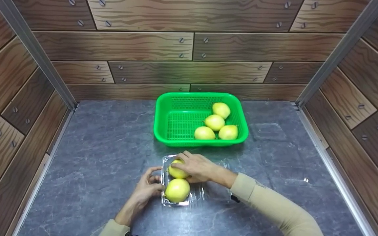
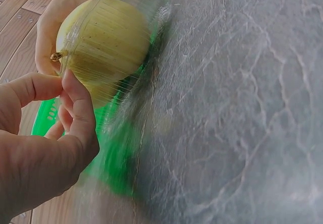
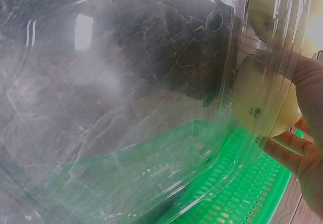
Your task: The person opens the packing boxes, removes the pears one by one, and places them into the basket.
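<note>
Two yellow-green pears sit side by side in a clear plastic clamshell box point(image 1: 164, 196) on the table. My left hand point(image 1: 144, 188) is at the box's left side. In the left wrist view, that hand's thumb and forefinger point(image 2: 75, 90) pinch the thin clear edge. My right hand point(image 1: 197, 167) grips the far pear point(image 1: 176, 170) from above, its fingers curled around the fruit. The near pear point(image 1: 178, 190) lies free of both hands, stem toward the left. To the right, the box's transparent lid point(image 3: 116, 93) spreads open, partly under the right forearm.
A green plastic basket point(image 1: 162, 118) stands behind the box, with several pears point(image 1: 214, 122) gathered at its right side. Other clear plastic pieces point(image 1: 295, 182) lie on the grey marbled table point(image 1: 100, 147) to the right. Wood-patterned walls point(image 1: 149, 72) enclose the table.
</note>
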The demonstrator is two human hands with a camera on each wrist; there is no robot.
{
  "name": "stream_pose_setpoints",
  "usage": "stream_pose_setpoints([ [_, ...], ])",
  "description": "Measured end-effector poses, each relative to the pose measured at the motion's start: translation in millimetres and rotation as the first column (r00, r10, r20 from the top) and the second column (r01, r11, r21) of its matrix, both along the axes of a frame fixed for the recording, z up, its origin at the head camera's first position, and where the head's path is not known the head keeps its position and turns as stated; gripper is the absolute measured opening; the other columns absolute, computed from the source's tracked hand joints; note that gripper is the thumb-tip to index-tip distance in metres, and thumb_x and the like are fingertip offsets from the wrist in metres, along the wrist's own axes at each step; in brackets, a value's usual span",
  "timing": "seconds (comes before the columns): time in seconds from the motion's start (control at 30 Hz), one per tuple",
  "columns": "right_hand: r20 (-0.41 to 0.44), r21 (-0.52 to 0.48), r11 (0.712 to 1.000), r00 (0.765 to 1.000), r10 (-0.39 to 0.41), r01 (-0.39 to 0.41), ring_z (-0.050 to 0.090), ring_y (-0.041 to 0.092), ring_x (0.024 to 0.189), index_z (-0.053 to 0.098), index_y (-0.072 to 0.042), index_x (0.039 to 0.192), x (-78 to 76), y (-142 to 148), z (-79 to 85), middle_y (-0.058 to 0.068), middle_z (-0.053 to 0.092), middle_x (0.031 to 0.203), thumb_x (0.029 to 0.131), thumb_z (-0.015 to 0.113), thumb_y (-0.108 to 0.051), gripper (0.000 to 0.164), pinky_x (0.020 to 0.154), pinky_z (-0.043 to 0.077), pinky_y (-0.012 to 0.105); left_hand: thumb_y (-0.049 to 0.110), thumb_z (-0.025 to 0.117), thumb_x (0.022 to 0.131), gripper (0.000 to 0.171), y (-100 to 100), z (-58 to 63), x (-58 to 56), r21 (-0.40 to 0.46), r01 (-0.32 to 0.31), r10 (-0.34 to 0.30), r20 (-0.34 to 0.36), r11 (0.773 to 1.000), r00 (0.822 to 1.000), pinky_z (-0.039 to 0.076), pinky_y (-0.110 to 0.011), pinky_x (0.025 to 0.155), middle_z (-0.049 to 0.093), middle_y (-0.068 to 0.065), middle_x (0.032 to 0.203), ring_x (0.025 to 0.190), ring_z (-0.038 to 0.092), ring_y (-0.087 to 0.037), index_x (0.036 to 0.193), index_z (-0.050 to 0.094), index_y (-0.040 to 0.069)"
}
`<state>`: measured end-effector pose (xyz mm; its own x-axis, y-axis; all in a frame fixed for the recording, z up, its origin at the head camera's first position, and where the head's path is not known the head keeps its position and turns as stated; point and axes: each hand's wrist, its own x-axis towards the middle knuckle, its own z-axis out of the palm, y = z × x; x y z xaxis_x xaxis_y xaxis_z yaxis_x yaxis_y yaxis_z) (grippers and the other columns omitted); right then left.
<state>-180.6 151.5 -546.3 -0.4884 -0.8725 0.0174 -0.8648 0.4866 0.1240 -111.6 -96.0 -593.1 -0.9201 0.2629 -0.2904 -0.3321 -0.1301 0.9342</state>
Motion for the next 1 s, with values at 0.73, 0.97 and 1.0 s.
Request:
stream_pose_setpoints([
  [0.73,-0.131,0.025,0.999,0.991,0.038,-0.035,0.06,0.023,0.121,0.054,-0.025,0.147,2.2,13,33.8,0.008,0.057,0.144,0.08,0.089,-0.043,0.078,0.089,0.064,0.031,-0.015,0.067,0.076,0.081,1,0.2,-0.6,0.005,-0.003,0.003,0.004,1.0,1.0,0.057,-0.023,0.062,0.055,0.0,0.091,0.072,0.058,-0.01,0.151,0.039,0.0],
  [0.97,-0.133,-0.021,0.998,0.99,0.05,-0.053,0.061,0.026,0.122,0.055,-0.024,0.145,-2.5,18,55.7,0.009,0.057,0.142,0.081,0.089,-0.043,0.074,0.086,0.065,0.033,-0.015,0.067,0.077,0.081,1,-0.2,-0.2,0.006,0.001,-0.001,0.001,1.0,1.0,0.058,-0.023,0.062,0.054,-0.001,0.092,0.073,0.058,-0.011,0.151,0.039,-0.001],
  [1.0,-0.136,-0.022,0.998,0.989,0.053,-0.056,0.061,0.026,0.121,0.055,-0.024,0.144,-3.4,19,58.9,0.01,0.057,0.141,0.081,0.088,-0.044,0.074,0.084,0.065,0.033,-0.015,0.067,0.077,0.081,1,-0.1,-0.1,0.006,0.001,-0.001,0.002,1.0,1.0,0.058,-0.024,0.062,0.054,-0.001,0.091,0.073,0.058,-0.011,0.151,0.039,0.0],
])
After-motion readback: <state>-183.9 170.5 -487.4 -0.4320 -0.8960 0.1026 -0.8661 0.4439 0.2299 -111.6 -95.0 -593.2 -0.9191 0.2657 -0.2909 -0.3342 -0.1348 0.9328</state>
